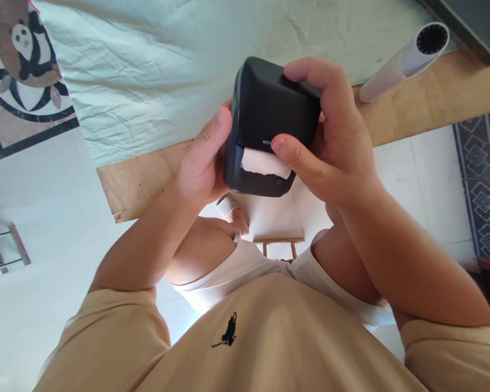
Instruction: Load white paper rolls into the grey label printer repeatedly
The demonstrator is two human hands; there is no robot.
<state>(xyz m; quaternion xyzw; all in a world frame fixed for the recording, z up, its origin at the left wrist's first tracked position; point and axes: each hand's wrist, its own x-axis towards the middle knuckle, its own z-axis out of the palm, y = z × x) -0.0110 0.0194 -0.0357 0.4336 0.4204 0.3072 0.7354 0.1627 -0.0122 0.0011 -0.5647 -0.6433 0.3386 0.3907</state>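
Together, left grip and right grip curl around a black device.

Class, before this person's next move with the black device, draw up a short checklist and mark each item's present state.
1. Left hand grip on the black device: ok, at its side.
2. Right hand grip on the opposite side: ok.
3. Paper showing at the front: ok, it sticks out.
4. Paper's end straight: not ok, it looks ragged.
5. Lettering fully readable: not ok, the right thumb covers part.
6. Paper left inside: cannot tell, hidden.
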